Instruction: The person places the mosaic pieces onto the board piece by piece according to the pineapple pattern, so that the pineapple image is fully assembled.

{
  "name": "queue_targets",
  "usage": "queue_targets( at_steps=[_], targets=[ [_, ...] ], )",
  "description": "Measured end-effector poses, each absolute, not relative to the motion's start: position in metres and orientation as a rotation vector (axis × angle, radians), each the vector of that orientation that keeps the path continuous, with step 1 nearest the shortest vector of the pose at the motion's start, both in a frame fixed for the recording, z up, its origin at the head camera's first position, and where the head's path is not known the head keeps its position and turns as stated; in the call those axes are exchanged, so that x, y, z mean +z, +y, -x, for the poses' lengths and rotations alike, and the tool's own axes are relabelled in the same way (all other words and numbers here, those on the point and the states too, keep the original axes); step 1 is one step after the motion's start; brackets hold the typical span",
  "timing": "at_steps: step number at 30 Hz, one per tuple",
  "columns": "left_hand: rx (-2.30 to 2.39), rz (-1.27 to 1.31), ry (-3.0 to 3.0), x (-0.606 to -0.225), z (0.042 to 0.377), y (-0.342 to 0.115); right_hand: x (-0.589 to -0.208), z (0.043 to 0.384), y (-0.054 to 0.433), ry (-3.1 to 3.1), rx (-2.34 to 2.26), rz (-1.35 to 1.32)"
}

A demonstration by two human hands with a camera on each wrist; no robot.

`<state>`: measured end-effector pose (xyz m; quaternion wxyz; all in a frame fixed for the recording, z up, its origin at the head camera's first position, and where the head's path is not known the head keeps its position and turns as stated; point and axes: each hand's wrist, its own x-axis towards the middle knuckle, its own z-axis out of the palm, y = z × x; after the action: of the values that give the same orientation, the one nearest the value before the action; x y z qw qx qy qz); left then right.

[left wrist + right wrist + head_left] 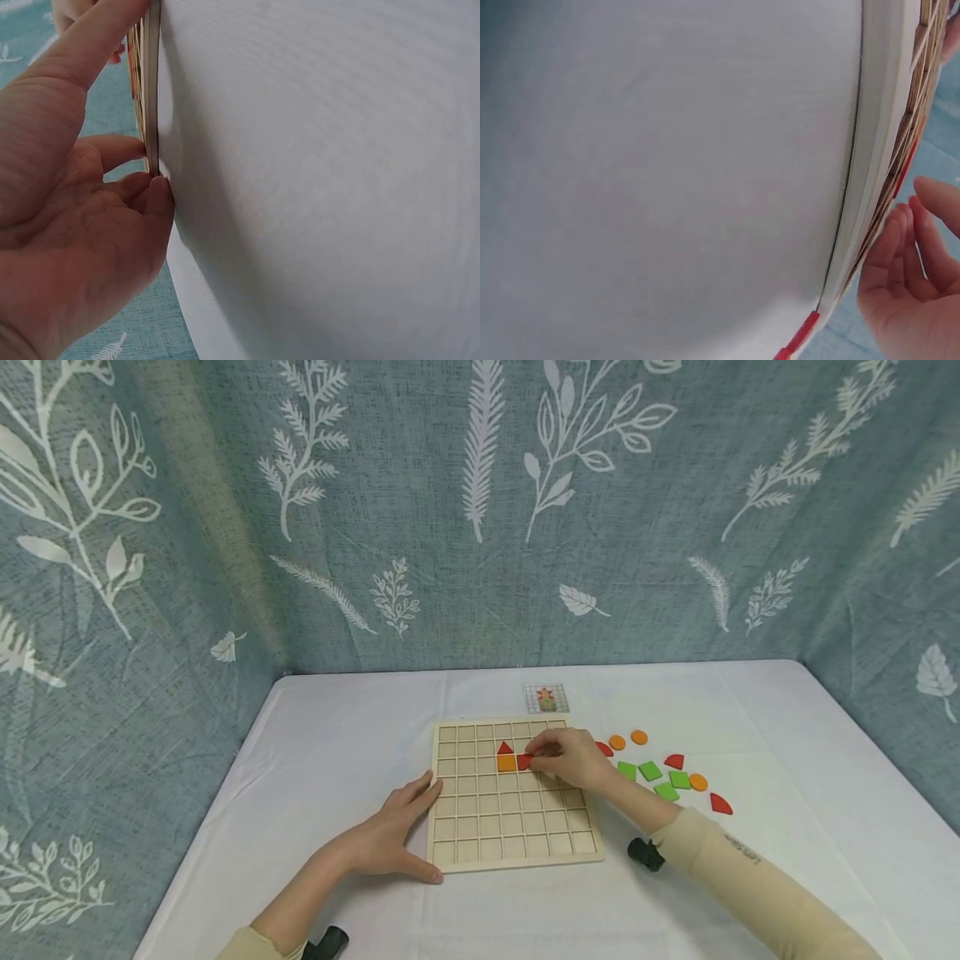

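Observation:
A wooden grid board (465, 827) lies on the white table. On it sit a red triangle (505, 748), an orange square (507, 763) below it and a red piece (523, 762) to the square's right. My right hand (573, 758) reaches over the board from the right and pinches this red piece between thumb and fingertips, low at the grid. At the board's left side my left hand (386, 835) rests with fingers spread, fingertips against the edge and thumb at the near left corner. The left wrist view shows those fingertips touching the board's side (152, 97).
Right of the board lie loose pieces: green squares (650, 771), orange circles (639, 737) and red quarter circles (721, 803). Behind the board's far edge is a small pattern card (547, 698). A blue leaf-print curtain (465, 610) hangs around the table.

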<state>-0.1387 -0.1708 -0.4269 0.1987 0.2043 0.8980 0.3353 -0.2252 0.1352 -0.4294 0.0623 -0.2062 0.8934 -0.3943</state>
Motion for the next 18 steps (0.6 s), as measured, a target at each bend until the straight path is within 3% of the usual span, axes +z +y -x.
queue_targets(
  at_steps=[18],
  targets=[
    [0.935, -0.572, 2.519, -0.430, 0.141, -0.171, -0.421, 0.231, 0.204, 2.660, -1.361, 0.203]
  ],
)
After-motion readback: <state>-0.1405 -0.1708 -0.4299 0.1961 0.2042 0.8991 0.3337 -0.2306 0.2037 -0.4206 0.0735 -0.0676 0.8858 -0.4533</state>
